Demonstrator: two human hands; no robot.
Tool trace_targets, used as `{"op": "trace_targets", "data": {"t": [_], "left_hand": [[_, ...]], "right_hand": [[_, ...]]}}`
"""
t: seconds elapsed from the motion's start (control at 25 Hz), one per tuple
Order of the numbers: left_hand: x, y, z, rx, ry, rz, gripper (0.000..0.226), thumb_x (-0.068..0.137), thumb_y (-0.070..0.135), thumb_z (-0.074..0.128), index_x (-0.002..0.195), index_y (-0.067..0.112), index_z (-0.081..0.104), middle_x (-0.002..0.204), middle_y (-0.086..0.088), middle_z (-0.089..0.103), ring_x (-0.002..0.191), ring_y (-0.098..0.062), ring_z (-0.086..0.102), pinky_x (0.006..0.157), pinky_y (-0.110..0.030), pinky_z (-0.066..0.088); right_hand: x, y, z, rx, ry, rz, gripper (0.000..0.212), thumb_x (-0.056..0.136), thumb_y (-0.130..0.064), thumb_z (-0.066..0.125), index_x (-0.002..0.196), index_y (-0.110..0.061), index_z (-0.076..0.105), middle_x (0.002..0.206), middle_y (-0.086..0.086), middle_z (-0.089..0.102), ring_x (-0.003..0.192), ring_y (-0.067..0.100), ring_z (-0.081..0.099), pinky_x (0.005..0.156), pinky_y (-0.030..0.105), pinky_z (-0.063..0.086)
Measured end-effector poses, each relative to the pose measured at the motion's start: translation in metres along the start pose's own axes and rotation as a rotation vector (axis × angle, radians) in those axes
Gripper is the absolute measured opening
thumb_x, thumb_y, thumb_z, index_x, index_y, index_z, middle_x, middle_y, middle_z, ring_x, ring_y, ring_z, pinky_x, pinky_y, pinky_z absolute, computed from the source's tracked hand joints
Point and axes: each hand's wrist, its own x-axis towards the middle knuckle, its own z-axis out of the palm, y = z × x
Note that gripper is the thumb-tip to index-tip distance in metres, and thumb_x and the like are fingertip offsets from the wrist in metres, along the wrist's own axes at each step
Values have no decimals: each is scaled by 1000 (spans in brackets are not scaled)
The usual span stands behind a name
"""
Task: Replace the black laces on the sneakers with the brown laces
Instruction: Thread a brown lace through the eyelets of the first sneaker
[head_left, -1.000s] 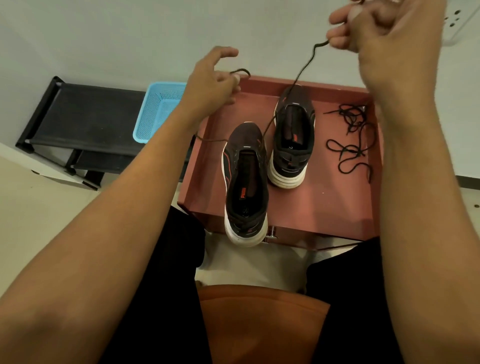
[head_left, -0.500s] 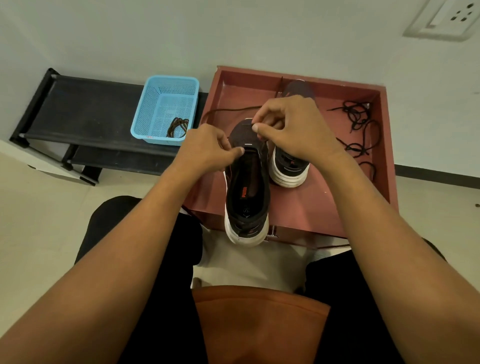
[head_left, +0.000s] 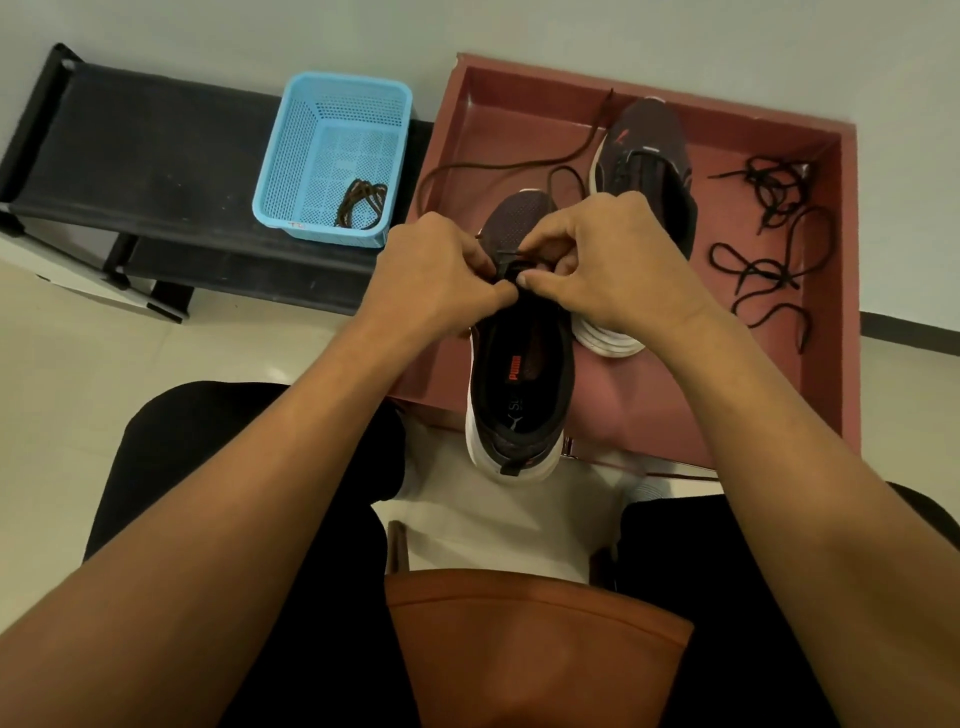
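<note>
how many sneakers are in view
2. The near sneaker overhangs the front edge of the red tray; the far sneaker stands behind it, to its right, inside the tray. None seems hidden.

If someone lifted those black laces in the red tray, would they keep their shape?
Probably not: the black laces lie in loose tangled loops, so they'd likely dangle limp. Such thin cord looks very light, and might snag together.

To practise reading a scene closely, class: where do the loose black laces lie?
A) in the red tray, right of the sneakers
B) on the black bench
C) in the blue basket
A: the black laces lie tangled in the red tray, right of the far sneaker; the blue basket holds only a spare brown lace.
</note>
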Motion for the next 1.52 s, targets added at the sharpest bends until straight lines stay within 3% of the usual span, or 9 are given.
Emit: {"op": "trace_targets", "data": {"t": [0.12,0.24,0.32,0.52,0.76,0.92,1.08,1.36,1.52], "left_hand": [[3,-2,1,-52,2,-6,23,78,34,85,97,21,83,83,2,79,75,-10,76,78,-35,65],[6,-5,2,-71,-12,-26,22,77,29,85,98,22,84,84,3,79,79,-10,76,80,-34,65],[7,-6,0,-99,-30,-48,18,79,25,85,97,22,84,82,1,79,73,-11,77,75,-33,66],[7,-7,-1,-143,-58,-89,11,81,20,85,90,24,84,78,-1,79,66,-15,77,71,-33,66],[7,-8,-4,-176,-80,-104,9,82,15,84,89,20,83,75,-4,78,63,-17,77,71,-34,66],[7,-8,-5,-201,-78,-105,9,82,13,83,89,19,83,73,-5,77,64,-17,77,70,-33,66],[5,-9,-8,-147,-60,-92,11,83,16,82,92,22,82,74,1,77,60,-7,74,63,-20,60],[2,-5,-13,-62,-35,-80,11,82,23,83,92,26,83,74,7,75,67,-2,72,61,-11,55],[1,-8,-17,-21,-7,-86,11,80,26,83,90,28,83,78,6,77,85,-10,73,87,-30,61]], "right_hand": [[0,2,-1,77,-32,12,17,93,-35,78,109,-30,82,81,-14,72,67,-8,65,77,17,58],[2,3,5,66,2,26,18,93,-33,79,110,-31,82,89,-14,76,72,-9,62,81,11,52],[2,1,9,48,25,20,18,92,-31,80,110,-33,82,96,-11,79,81,-3,66,85,14,54],[2,-1,18,-62,58,30,11,90,-35,80,100,-31,82,89,-7,76,88,12,71,84,38,62],[1,-5,33,-203,145,79,12,97,-43,68,102,-36,75,100,-12,73,97,20,70,75,35,46],[-1,-9,37,-152,167,149,13,96,-45,69,102,-37,76,95,-12,74,96,18,71,71,35,48],[-2,-16,43,-208,165,133,14,96,-43,67,101,-34,77,96,-6,74,95,24,70,68,36,48],[-2,-22,50,-207,194,164,16,94,-43,67,102,-33,77,92,-4,74,92,27,71,69,36,53],[-3,-30,60,-159,227,215,16,91,-44,66,99,-35,76,92,-3,75,89,28,72,69,37,55]]}}
